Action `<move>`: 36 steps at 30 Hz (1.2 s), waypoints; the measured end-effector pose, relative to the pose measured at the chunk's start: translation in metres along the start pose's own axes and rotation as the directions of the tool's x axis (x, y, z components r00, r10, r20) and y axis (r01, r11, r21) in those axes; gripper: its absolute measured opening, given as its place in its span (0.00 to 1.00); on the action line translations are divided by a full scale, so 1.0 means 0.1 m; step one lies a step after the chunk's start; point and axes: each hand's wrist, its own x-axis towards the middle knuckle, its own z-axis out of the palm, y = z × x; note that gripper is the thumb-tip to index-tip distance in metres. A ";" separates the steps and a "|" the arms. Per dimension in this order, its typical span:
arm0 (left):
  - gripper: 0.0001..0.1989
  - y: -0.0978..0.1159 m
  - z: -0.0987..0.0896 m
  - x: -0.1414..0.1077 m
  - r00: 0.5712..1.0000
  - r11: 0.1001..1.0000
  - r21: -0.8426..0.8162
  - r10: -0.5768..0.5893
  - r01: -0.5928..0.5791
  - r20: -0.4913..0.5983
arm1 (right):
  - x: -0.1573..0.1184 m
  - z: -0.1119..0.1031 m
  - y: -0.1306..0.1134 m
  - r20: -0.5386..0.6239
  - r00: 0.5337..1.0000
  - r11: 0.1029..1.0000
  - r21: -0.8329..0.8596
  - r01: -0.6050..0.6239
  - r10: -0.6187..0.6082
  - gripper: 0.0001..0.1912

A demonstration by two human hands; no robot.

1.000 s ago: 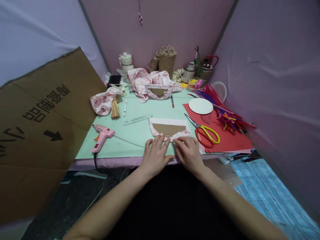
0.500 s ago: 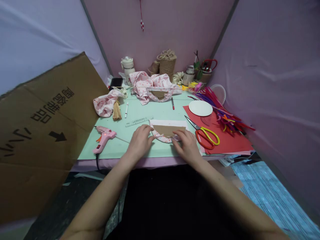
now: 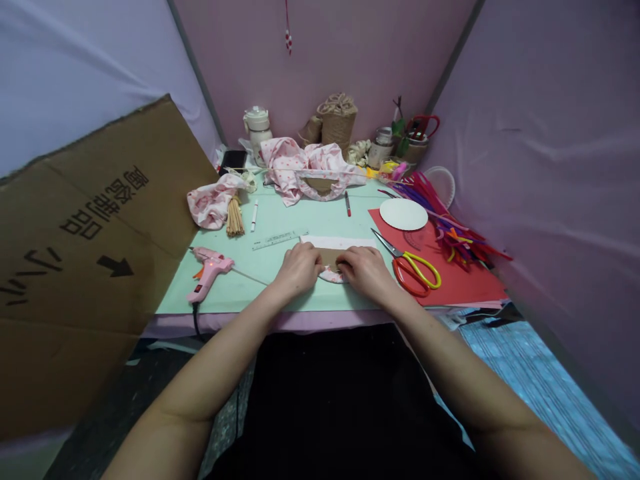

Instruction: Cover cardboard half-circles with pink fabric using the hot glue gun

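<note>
A brown cardboard piece lies at the front of the table, its curved near edge wrapped in pink-patterned white fabric. My left hand has its fingers curled down on the fabric edge at the left. Opposite it, my right hand pinches the fabric along the same edge. Both hands cover the ends of the piece, and the fingertips are partly hidden. White paper shows beneath and behind it. Yellow-and-red-handled scissors lie open just right of my right hand.
A pink glue gun and a clear ruler lie to the left. Behind are bundled sticks, patterned fabric and a marker. Red paper, a white disc and pipe cleaners occupy the right. A cardboard box stands left.
Both hands have moved inward along the curved edge, closer together. Their fingers have curled in from a flatter pose and now cover more of the fabric. The view has shifted slightly.
</note>
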 end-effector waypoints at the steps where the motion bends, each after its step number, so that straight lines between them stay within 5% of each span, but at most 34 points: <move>1: 0.04 0.00 0.01 -0.01 1.000 1.000 -0.006 -0.008 0.008 -0.010 | -0.01 0.00 -0.01 -0.005 1.000 1.000 -0.013 0.006 -0.006 0.10; 4: 0.04 -0.02 0.03 -0.01 0.999 0.999 -0.027 -0.024 0.023 -0.030 | -0.01 -0.01 -0.03 -0.023 0.999 0.999 -0.029 0.031 -0.032 0.08; 9: 0.06 -0.05 0.02 0.02 1.000 0.999 -0.048 -0.010 0.010 0.001 | 0.01 0.01 -0.08 -0.047 0.998 0.996 -0.083 0.029 -0.033 0.19; 19: 0.06 -0.08 0.04 0.04 1.000 0.997 -0.075 -0.016 0.017 0.008 | -0.02 0.22 -0.13 -0.161 0.987 0.992 -0.124 -0.012 -0.009 0.16; 24: 0.05 -0.07 0.02 0.05 1.000 0.998 -0.057 -0.005 0.005 0.005 | -0.01 0.09 -0.12 -0.074 0.996 0.995 -0.085 -0.047 0.041 0.15; 29: 0.08 -0.06 -0.02 0.04 0.999 0.998 -0.046 0.037 -0.036 0.027 | -0.02 -0.04 0.06 0.065 0.995 0.992 0.110 0.065 -0.073 0.14; 36: 0.20 -0.08 -0.01 0.04 0.996 0.997 -0.056 0.047 -0.043 0.078 | -0.03 0.06 0.03 -0.029 0.999 0.995 0.099 0.022 -0.019 0.15</move>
